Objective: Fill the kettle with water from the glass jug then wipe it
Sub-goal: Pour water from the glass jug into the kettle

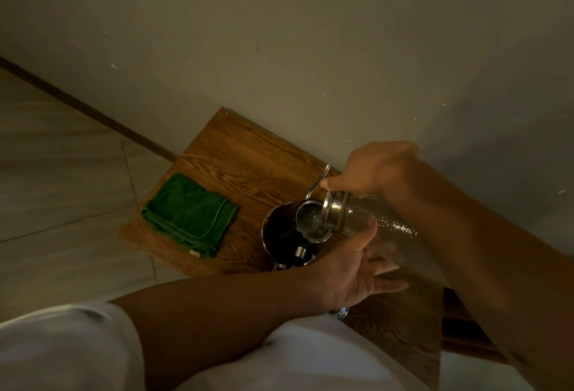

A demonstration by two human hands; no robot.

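Observation:
A dark metal kettle [279,232] with a thin curved spout stands on the wooden table [236,154], its round mouth uncovered. A clear glass jug [360,220] with a metal collar lies tilted almost flat, its mouth over the kettle's opening. My right hand [375,170] grips the jug from above near the collar. My left hand [357,272] cups the jug's body from below, thumb against the glass. A folded green cloth [189,210] lies on the table, left of the kettle.
A small round metal lid [338,313] lies on the table under my left wrist. The table stands against a plain wall [310,49]. Tiled floor [62,173] spreads to the left. My white clothing [62,350] fills the bottom of the view.

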